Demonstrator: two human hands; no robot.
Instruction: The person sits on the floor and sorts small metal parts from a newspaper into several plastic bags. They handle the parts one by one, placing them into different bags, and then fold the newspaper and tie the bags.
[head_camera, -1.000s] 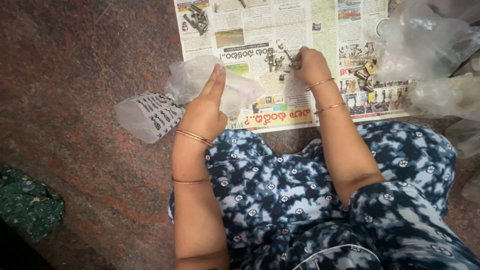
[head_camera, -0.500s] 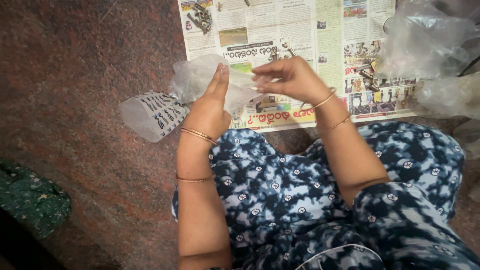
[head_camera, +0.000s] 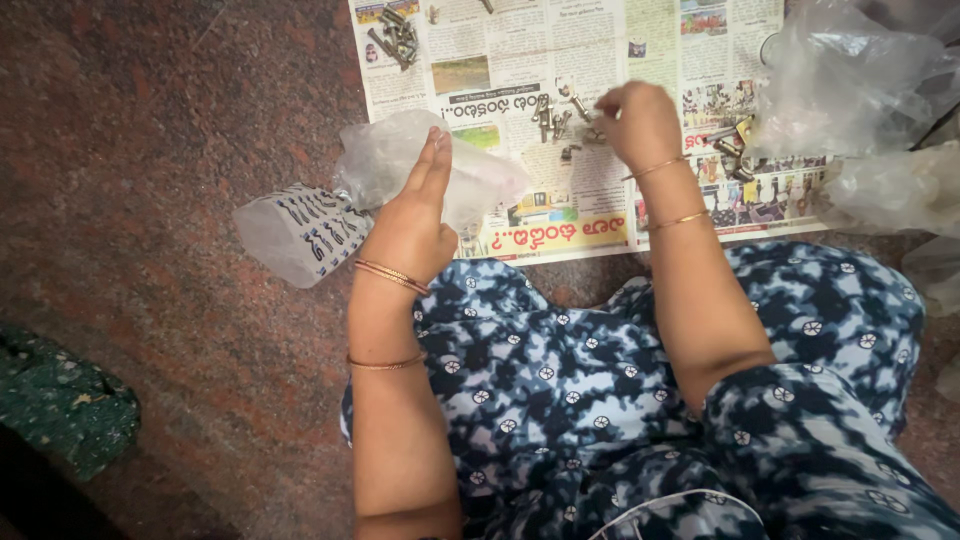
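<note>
Left hand, fingers straight, grips a clear bag at centre; right hand curls over bolts on newspaper, its hold unclear.

Thin gold bangles on both wrists; blue-and-white patterned dress.

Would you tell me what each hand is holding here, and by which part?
The left hand holds a clear plastic bag near its bunched middle. The right hand is curled over the small bolts on the newspaper; whether it grips one cannot be told.
</note>
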